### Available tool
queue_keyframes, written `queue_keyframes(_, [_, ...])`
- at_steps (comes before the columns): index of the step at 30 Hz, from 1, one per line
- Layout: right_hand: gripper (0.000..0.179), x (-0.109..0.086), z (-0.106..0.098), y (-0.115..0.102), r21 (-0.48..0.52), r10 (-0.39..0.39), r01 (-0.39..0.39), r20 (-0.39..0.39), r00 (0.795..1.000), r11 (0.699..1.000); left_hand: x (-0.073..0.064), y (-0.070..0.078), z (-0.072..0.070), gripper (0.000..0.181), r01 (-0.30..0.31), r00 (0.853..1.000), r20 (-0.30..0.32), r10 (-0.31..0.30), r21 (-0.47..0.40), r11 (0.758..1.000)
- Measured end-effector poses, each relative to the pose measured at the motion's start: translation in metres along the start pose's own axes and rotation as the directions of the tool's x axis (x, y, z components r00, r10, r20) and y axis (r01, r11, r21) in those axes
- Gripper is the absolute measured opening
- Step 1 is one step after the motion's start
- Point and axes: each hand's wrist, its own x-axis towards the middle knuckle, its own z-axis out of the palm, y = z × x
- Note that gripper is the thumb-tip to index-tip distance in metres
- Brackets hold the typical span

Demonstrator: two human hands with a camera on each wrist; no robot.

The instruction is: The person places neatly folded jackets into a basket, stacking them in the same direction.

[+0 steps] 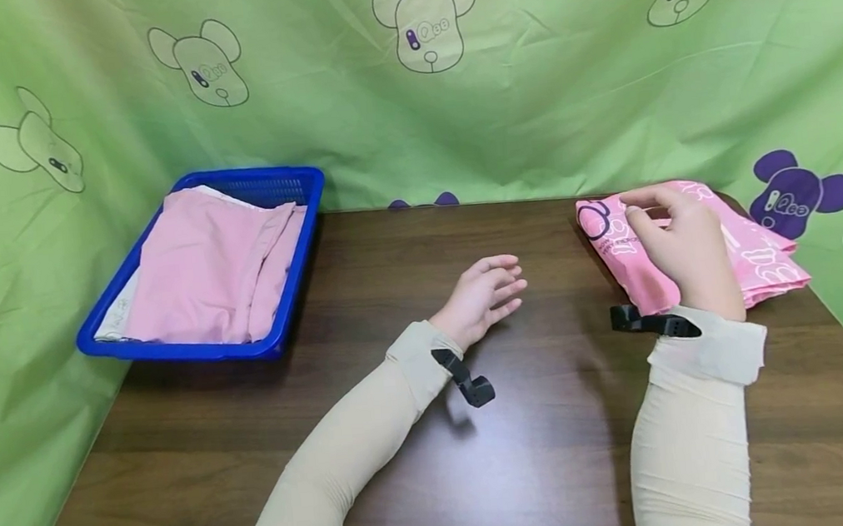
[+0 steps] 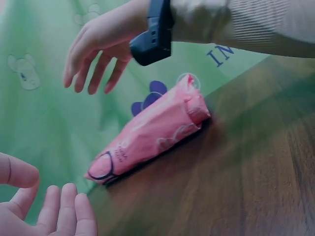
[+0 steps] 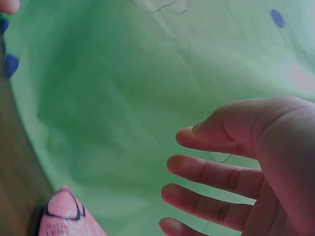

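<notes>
A folded pink cloth [image 1: 644, 277] with white and dark printing lies at the right of the table, against the curtain. My right hand [image 1: 684, 248] is over it, fingers loosely bent and nothing held; the left wrist view shows a gap between that hand [image 2: 106, 49] and the pink cloth [image 2: 147, 130]. In the right wrist view, the fingers of the right hand [image 3: 236, 182] are spread apart. My left hand [image 1: 481, 304] hovers above the middle of the table, palm turned inward, its fingers relaxed and holding nothing.
On the left, a blue plastic basket [image 1: 311, 239] contains folded pink fabric [image 1: 199, 266] and a white printed piece [image 1: 119, 310] under it. Green printed curtain [image 1: 528, 103] encloses the brown wooden table [image 1: 405, 248] at the back and sides.
</notes>
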Motion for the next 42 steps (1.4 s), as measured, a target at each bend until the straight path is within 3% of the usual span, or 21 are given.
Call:
queue_keyframes(4, [0.038,0.018,-0.011,0.017,-0.101,-0.039,0.052,0.123,0.992,0.994,0.004,-0.006,0.011,0.032,0.016,0.999,0.029,-0.018,0.055,0.998])
queue_keyframes(8, [0.037,0.038,-0.021,0.041,-0.182,-0.095,0.151,0.282,0.955,0.972,0.008,-0.011,0.02,0.028,0.003,0.999,0.052,-0.01,0.129,0.992])
queue_keyframes(11, [0.039,0.048,-0.028,0.06,-0.226,-0.083,0.172,0.355,0.931,0.959,0.013,-0.016,0.026,0.03,0.0,0.997,0.07,-0.011,0.154,0.988])
queue_keyframes(21, [0.062,0.061,-0.047,0.117,-0.311,0.089,0.049,0.416,0.905,0.949,0.025,-0.032,0.052,0.038,0.021,0.985,0.169,-0.04,0.116,0.993])
queue_keyframes(29, [0.097,0.06,-0.044,0.154,-0.33,0.224,-0.089,0.397,0.89,0.94,0.023,-0.037,0.063,0.041,0.064,0.983,0.167,-0.076,0.077,0.995])
queue_keyframes(33, [0.107,0.057,-0.047,0.161,-0.329,0.269,-0.129,0.427,0.863,0.936,0.025,-0.039,0.064,0.042,0.078,0.982,0.165,-0.087,0.063,0.995])
queue_keyframes(36, [0.112,0.054,-0.051,0.163,-0.315,0.301,-0.159,0.477,0.826,0.936,0.027,-0.042,0.063,0.042,0.082,0.982,0.166,-0.091,0.06,0.995])
queue_keyframes(40, [0.112,0.054,-0.051,0.164,-0.285,0.3,-0.163,0.548,0.781,0.945,0.028,-0.044,0.061,0.041,0.085,0.981,0.171,-0.093,0.055,0.995])
queue_keyframes(42, [0.11,0.056,-0.05,0.165,-0.254,0.28,-0.159,0.569,0.773,0.954,0.029,-0.044,0.06,0.041,0.086,0.981,0.17,-0.093,0.052,0.995])
